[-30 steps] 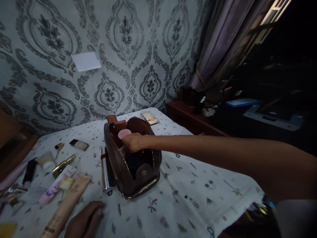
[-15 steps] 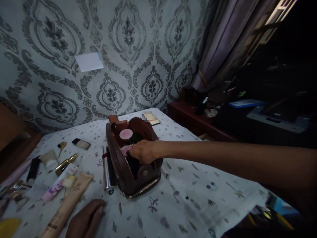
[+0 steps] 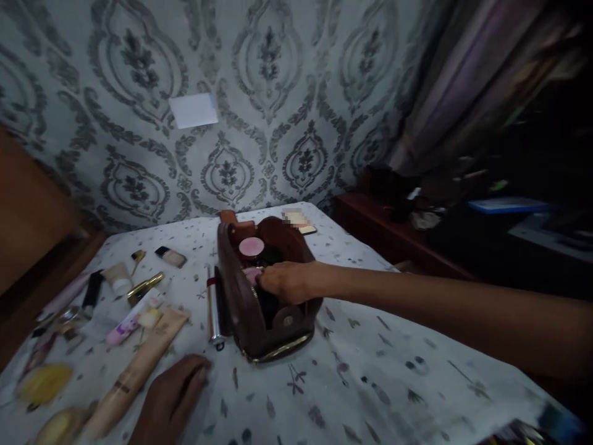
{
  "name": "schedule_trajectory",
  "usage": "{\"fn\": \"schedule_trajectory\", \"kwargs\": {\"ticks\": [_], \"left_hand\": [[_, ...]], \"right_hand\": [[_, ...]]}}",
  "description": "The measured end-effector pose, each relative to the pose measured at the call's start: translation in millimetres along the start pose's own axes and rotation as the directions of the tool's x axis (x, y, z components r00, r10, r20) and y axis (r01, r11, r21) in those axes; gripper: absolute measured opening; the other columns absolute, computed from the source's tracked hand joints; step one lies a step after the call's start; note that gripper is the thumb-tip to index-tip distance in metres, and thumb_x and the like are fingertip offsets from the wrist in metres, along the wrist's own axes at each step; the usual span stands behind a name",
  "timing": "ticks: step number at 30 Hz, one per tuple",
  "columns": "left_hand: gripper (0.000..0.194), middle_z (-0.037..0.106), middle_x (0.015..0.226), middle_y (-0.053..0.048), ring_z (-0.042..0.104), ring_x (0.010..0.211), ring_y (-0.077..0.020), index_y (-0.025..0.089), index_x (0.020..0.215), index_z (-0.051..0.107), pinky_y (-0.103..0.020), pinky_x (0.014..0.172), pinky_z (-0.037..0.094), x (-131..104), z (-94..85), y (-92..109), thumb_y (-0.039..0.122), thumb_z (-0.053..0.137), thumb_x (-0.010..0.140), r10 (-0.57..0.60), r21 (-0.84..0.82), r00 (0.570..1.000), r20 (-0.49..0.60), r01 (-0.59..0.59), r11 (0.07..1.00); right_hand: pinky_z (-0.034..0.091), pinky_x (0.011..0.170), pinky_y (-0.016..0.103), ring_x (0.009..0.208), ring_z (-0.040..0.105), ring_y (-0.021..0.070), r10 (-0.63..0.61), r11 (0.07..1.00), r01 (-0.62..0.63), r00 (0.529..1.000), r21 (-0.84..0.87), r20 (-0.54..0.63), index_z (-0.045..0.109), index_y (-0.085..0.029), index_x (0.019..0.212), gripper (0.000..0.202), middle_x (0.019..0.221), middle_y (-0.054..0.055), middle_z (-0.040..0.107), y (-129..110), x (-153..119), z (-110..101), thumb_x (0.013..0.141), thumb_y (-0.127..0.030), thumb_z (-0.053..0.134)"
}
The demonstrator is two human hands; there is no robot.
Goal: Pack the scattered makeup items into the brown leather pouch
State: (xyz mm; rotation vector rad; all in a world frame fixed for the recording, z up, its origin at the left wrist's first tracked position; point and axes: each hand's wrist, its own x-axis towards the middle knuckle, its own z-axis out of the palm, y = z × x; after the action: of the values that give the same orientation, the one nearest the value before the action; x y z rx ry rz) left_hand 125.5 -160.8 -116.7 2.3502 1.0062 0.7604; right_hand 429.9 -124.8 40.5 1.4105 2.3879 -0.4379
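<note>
A brown leather makeup bag point(image 3: 241, 327) stands unzipped on the cloth-covered table. My right hand point(image 3: 290, 281) reaches into it from the right, fingers curled down at a pink item point(image 3: 252, 275) whose shape is partly covered. The fingertips are hidden, so I cannot see exactly what they hold. Behind that item, a round pink lid point(image 3: 251, 247) shows inside the bag. My left hand point(image 3: 173, 395) rests loosely closed on the table, beside a long beige tube point(image 3: 139, 371), with nothing visible in it. A silver tube point(image 3: 214, 315) lies against the bag's left side.
Scattered cosmetics cover the left side: a pink-and-white tube point(image 3: 132, 321), a gold-capped item point(image 3: 146, 285), a small bottle point(image 3: 171, 256) and yellow round items point(image 3: 46, 383). A phone-like object point(image 3: 300, 221) lies behind the bag. A dark red ledge point(image 3: 398, 238) runs at the right.
The view has swung left, so everything appears shifted rightward. My right hand stays in the bag at the pink item, and my left hand stays closed on the table.
</note>
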Motion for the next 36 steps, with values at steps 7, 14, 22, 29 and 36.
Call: {"fn": "schedule_trajectory", "kwargs": {"ticks": [7, 14, 22, 29, 36], "left_hand": [[0.028, 0.072, 0.082, -0.004, 0.068, 0.075, -0.0167, 0.020, 0.091, 0.066, -0.024, 0.070, 0.050, 8.1, -5.2, 25.0, 0.034, 0.043, 0.101, -0.119, -0.079, 0.991, 0.059, 0.124, 0.989], [0.028, 0.071, 0.084, -0.005, 0.066, 0.076, -0.0176, 0.019, 0.091, 0.065, -0.026, 0.071, 0.048, 5.7, -14.9, 31.3, 0.031, 0.041, 0.100, -0.182, -0.084, 0.983, 0.035, 0.184, 0.979], [0.025, 0.071, 0.085, -0.003, 0.066, 0.080, -0.0171, 0.020, 0.090, 0.065, -0.026, 0.074, 0.047, 3.5, -44.9, 25.9, 0.028, 0.043, 0.100, -0.247, -0.014, 0.957, -0.152, 0.248, 0.969], [0.025, 0.069, 0.085, -0.004, 0.064, 0.080, -0.0186, 0.021, 0.092, 0.066, -0.029, 0.075, 0.047, -18.4, -83.0, -6.3, 0.029, 0.043, 0.099, -0.275, 0.180, 0.870, -0.410, 0.373, 0.910], [0.034, 0.065, 0.117, -0.011, 0.055, 0.113, -0.0275, 0.020, 0.117, 0.064, -0.045, 0.100, 0.045, -53.5, -144.9, -69.5, 0.015, 0.040, 0.093, -0.243, 0.334, 0.808, -0.537, 0.468, 0.818]], "right_hand": [[0.041, 0.066, 0.029, 0.091, 0.070, 0.0250, 0.100, 0.981, -0.114, 0.990, -0.159, -0.094, 0.072, -0.012, 0.097, 0.024, 0.100, 0.014, 0.073, -0.9, -5.4, -15.8, 0.086, -0.004, 0.053], [0.025, 0.053, 0.029, 0.056, 0.055, 0.0179, 0.029, 0.996, -0.080, 0.725, -0.042, -0.689, 0.057, -0.022, 0.064, 0.029, 0.064, 0.005, 0.063, -35.6, -9.5, -15.4, 0.090, -0.035, 0.056], [0.036, 0.057, 0.029, 0.060, 0.060, 0.0163, -0.150, 0.881, 0.397, 0.750, 0.257, -0.645, 0.060, -0.022, 0.075, 0.028, 0.074, 0.004, 0.066, -121.1, 26.4, 41.9, 0.098, -0.029, 0.045], [0.044, 0.062, 0.029, 0.066, 0.062, 0.0185, -0.013, 0.572, 0.386, 0.887, 0.724, -0.462, 0.068, -0.017, 0.093, 0.022, 0.070, 0.003, 0.064, -137.0, 97.0, 87.9, 0.085, -0.032, 0.053], [0.036, 0.050, 0.024, 0.053, 0.055, 0.0114, 0.024, -0.044, 0.240, 0.971, 0.970, -0.240, 0.064, -0.018, 0.084, 0.040, 0.066, -0.002, 0.060, -157.2, 125.8, 100.3, 0.067, -0.053, 0.069]]}}
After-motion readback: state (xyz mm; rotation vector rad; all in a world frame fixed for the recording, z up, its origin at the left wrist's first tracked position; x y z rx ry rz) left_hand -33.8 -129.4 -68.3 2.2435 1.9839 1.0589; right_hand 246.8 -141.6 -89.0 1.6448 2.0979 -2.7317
